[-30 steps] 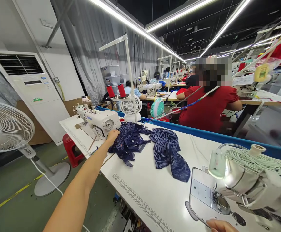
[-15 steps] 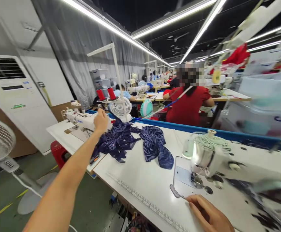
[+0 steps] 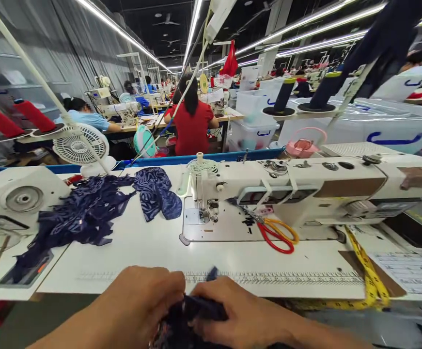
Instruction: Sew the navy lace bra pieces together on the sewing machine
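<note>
At the table's front edge, my left hand (image 3: 143, 293) and my right hand (image 3: 234, 310) are close together, fingers pinched on a dark navy fabric piece (image 3: 205, 308). The cloth hangs between them toward the bottom of the view, and its lower part is cut off. Beyond my hands stands a white sewing machine (image 3: 327, 182) with its needle area to the left. A loose pile of navy patterned fabric strips (image 3: 87, 208) lies at the left, and a folded navy patterned piece (image 3: 156, 194) rests beside it.
Scissors with red and orange handles (image 3: 278, 235) lie under the machine arm. A printed ruler (image 3: 269, 278) runs along the front edge, and a yellow tape measure (image 3: 368, 274) hangs at the right. Another machine (image 3: 22, 203) stands left. A person in red (image 3: 192, 121) sits ahead.
The view has swung right. My left hand has come back from near the fabric pile, and my right hand has left the table edge. Both now grip dark fabric in front of me.
</note>
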`<act>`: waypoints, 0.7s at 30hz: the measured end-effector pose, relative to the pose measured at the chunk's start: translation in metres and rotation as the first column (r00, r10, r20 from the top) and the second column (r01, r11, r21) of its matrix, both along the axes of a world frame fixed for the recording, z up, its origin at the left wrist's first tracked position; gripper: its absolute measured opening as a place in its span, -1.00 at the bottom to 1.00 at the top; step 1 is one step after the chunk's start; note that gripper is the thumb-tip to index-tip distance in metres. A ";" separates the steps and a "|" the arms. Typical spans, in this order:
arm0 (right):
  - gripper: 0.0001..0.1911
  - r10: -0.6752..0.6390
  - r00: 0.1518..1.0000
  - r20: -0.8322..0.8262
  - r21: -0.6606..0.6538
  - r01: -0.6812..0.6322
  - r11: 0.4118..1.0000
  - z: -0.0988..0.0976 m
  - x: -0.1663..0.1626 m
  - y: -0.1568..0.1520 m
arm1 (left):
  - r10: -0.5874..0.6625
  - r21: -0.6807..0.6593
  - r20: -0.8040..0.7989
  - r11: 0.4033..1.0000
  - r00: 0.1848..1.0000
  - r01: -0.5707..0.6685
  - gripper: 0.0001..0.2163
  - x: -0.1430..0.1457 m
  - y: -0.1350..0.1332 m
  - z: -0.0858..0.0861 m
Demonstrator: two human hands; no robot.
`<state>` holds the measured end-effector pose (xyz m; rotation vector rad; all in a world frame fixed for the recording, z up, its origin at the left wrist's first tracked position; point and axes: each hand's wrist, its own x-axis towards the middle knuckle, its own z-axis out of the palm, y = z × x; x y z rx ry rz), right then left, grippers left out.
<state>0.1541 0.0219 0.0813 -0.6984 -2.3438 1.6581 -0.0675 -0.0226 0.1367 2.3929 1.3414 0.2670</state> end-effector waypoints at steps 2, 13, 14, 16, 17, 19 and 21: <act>-0.79 -0.030 0.996 0.082 -0.190 0.045 0.981 -0.004 0.021 0.005 | 0.058 -0.094 0.001 0.994 0.998 -0.057 -0.88 -0.014 0.013 0.002; -0.54 -0.434 0.900 -0.045 0.985 0.113 0.133 -0.019 0.107 0.078 | 0.262 0.629 -0.391 0.776 0.882 0.048 -0.55 -0.088 0.066 -0.061; -0.53 -0.417 0.909 0.004 0.991 0.054 0.126 -0.028 0.108 0.077 | 0.245 0.618 -0.402 0.784 0.882 0.064 -0.55 -0.090 0.063 -0.070; -0.54 -0.369 0.925 0.088 0.984 -0.022 0.179 -0.047 0.107 0.071 | 0.194 0.569 -0.395 0.819 0.898 0.073 -0.51 -0.093 0.050 -0.087; -0.50 -0.355 0.928 0.108 0.976 -0.031 0.216 -0.055 0.104 0.066 | 0.175 0.540 -0.379 0.839 0.909 0.064 -0.42 -0.093 0.043 -0.093; -0.43 -0.346 0.933 0.099 0.958 0.004 0.286 -0.065 0.095 0.056 | 0.148 0.496 -0.324 0.868 0.934 0.035 -0.26 -0.085 0.030 -0.102; -0.48 -0.325 0.945 0.035 0.936 0.082 0.342 -0.066 0.077 0.048 | 0.111 0.476 -0.248 0.879 0.963 0.022 -0.30 -0.065 0.022 -0.108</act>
